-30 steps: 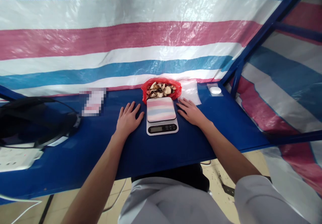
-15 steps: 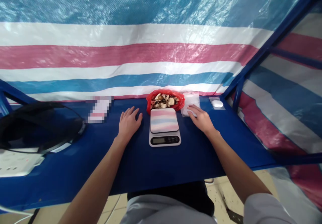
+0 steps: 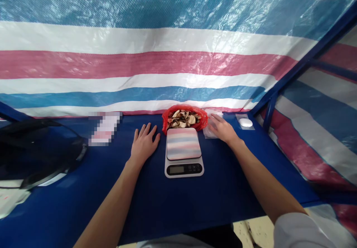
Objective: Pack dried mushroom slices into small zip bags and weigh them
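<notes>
My left hand [image 3: 144, 144] lies flat on the blue tabletop with its fingers spread, left of a white kitchen scale [image 3: 184, 144]. The scale's display looks blank and its shiny plate carries nothing. Right behind it sits an open red plastic bag [image 3: 165, 121] of dried slices [image 3: 182, 118], pale with dark edges, perhaps mushroom. To the right of that bag, my right hand [image 3: 224, 129] rests on clear plastic bags [image 3: 209, 133], fingers stretched out and holding nothing that I can see. Its fingertips partly cover the bags.
A white oval object [image 3: 245, 122] in a small clear bag lies at the right. On the left are a blurred-out card [image 3: 104, 129], a black mesh-like item [image 3: 41, 151] and a white power strip [image 3: 11, 199]. Striped sheeting [image 3: 139, 65] and a blue frame bar [image 3: 292, 69] border the table.
The camera view has shifted, so the table things appear slightly lower and larger. My right hand's fingers have moved a little farther over the clear bags. My left hand stays flat on the table.
</notes>
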A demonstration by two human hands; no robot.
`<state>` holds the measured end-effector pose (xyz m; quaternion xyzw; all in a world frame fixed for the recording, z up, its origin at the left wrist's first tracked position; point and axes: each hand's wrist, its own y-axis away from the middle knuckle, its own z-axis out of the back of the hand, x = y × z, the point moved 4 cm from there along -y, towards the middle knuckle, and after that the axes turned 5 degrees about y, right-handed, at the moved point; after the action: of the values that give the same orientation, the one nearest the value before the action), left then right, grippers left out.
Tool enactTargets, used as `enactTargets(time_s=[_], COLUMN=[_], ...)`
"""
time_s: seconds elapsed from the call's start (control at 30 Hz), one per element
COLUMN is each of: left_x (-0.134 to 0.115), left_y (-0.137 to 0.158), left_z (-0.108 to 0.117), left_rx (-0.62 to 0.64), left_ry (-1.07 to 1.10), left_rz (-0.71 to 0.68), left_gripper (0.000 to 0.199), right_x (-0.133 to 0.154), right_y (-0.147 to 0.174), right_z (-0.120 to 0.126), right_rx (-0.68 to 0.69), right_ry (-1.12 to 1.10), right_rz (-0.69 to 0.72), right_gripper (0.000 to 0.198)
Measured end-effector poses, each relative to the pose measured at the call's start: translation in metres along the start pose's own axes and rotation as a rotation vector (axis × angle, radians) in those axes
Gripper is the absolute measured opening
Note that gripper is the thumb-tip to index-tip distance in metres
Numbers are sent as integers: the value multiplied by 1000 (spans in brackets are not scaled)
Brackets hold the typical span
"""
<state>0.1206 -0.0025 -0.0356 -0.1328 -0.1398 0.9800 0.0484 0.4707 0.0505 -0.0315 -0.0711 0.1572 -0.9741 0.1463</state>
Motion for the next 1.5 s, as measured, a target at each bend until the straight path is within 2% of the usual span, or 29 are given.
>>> enactTargets(time_s=[0.27, 0.6, 0.77, 0.97, 1.07, 1.2, 1.37, 1.43, 1.5], left_x=[-1, -2, -1, 3, 5, 2, -34, -56, -77], left_y=[0, 1, 0, -1, -2, -2, -2, -4, -8], left_z=[1, 1, 1, 1, 5, 21, 54, 62, 64], left_rx=[25, 17, 12, -33, -58, -127, -206, -160, -66], left_ry=[-22, -11, -15, 79, 199, 427, 705, 787, 848], left_rz=[16, 13, 7, 12, 30, 44, -142, -217, -247], left_gripper=[50, 51, 50, 47, 47, 43, 37, 35, 35], right_x=[-3, -2, -7, -10, -8, 2, 30, 46, 63], right_y=[-1, 3, 6, 14, 20, 27, 26, 24, 22], right_z=[-8, -3, 5, 29, 42, 51, 54, 54, 52], right_rx=[-37, -50, -142, -328, -403, -456, -478, -463, -373], right_ry=[-51, -7, -59, -320, -473, -826, -1205, -1342, -1456], right_rz=[6, -130, -146, -159, -242, -359, -415, -417, -421], right_gripper=[33, 27, 31, 36, 37, 41, 40, 37, 36])
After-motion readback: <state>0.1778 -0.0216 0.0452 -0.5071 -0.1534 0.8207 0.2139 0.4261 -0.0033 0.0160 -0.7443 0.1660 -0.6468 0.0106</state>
